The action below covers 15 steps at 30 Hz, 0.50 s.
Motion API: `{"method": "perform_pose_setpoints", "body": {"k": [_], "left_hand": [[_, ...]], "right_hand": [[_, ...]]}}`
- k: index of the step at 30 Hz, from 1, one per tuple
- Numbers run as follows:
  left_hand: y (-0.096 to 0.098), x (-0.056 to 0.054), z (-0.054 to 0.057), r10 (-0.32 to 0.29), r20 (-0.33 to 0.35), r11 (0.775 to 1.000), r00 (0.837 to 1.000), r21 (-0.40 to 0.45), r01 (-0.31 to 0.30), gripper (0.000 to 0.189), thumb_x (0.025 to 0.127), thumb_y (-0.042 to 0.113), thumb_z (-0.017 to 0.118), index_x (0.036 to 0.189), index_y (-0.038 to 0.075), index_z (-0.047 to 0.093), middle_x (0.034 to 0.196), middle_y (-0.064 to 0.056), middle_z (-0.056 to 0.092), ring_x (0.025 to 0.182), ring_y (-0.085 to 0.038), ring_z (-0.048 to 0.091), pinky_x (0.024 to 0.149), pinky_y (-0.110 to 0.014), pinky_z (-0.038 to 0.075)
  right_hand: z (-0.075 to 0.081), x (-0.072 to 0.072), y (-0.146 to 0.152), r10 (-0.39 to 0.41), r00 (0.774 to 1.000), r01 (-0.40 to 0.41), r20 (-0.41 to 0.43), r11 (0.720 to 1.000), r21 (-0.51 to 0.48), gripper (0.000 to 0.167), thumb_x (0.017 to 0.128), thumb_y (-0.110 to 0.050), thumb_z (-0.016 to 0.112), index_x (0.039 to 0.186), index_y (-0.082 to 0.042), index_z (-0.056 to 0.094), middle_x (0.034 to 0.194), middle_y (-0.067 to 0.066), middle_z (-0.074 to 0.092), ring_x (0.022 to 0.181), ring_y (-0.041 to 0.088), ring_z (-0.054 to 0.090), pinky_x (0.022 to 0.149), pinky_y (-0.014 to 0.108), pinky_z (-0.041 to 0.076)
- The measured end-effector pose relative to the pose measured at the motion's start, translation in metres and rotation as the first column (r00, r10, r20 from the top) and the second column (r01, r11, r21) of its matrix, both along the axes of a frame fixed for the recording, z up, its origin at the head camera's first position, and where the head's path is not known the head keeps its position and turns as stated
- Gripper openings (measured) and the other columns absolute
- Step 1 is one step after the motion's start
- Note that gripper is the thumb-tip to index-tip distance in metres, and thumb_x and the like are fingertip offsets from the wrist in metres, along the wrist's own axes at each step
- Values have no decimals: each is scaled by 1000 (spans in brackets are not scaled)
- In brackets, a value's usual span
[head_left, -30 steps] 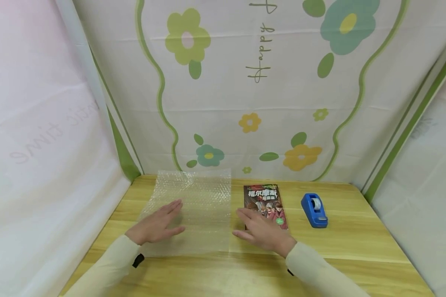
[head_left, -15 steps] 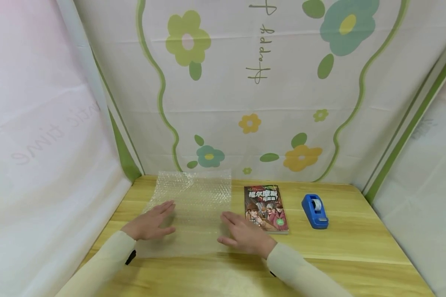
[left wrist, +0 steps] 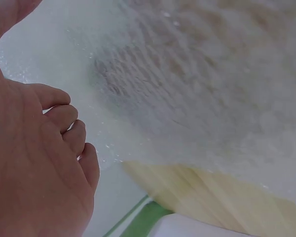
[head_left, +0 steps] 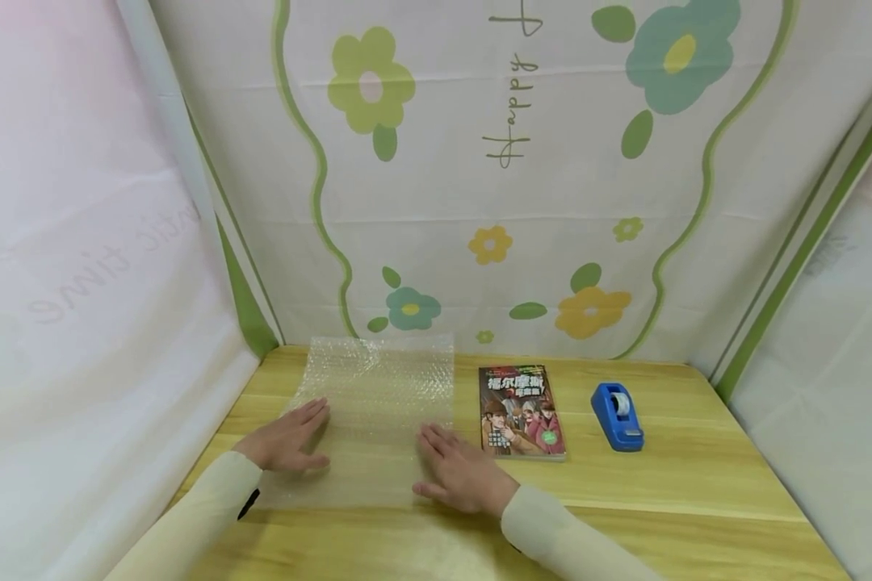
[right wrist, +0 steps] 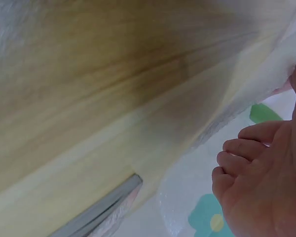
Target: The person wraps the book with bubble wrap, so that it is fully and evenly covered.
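A clear sheet of bubble wrap (head_left: 378, 395) lies flat on the wooden table. My left hand (head_left: 283, 442) is over its left edge, fingers extended and thumb apart. Across the sheet, my right hand (head_left: 467, 474) lies along the lower right edge with fairly straight fingers. Neither hand grips anything. Whether the palms press the sheet or hover just over it is hard to tell. In the left wrist view, the bubble wrap (left wrist: 187, 94) spreads in front of the hand. Just right of the sheet is a paperback book (head_left: 519, 411), its illustrated cover facing up.
A blue tape dispenser (head_left: 616, 418) with a roll of clear tape stands right of the book. The wooden table (head_left: 698, 484) ends at a flower-printed cloth (head_left: 436, 186) behind, and white cloth hangs on both sides.
My right hand has moved left, off the book's lower left corner and onto the bubble wrap's right side. My left hand has shifted slightly left. Book and tape dispenser stay put.
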<state>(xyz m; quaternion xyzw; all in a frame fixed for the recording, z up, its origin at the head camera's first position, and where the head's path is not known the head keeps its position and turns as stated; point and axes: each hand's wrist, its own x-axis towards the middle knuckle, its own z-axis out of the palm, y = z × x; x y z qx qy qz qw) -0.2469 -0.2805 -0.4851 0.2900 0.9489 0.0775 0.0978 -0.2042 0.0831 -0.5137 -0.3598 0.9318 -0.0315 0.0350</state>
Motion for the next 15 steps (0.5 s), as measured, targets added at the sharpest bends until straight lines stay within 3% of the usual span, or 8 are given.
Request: {"method": "perform_pose_setpoints", "body": {"k": [15], "left_hand": [[-5,8,-11,25,111,998,993,51,-31,99,95,51,70,157,-16,31,168,-36,26,154,-57,30,123,-69,30]], "right_hand": [[-7,5,-6,43,999,-44,20,996,82,86,106,-66,43,166,-6,31,175,11,29,162,28,31,131,41,32]]}}
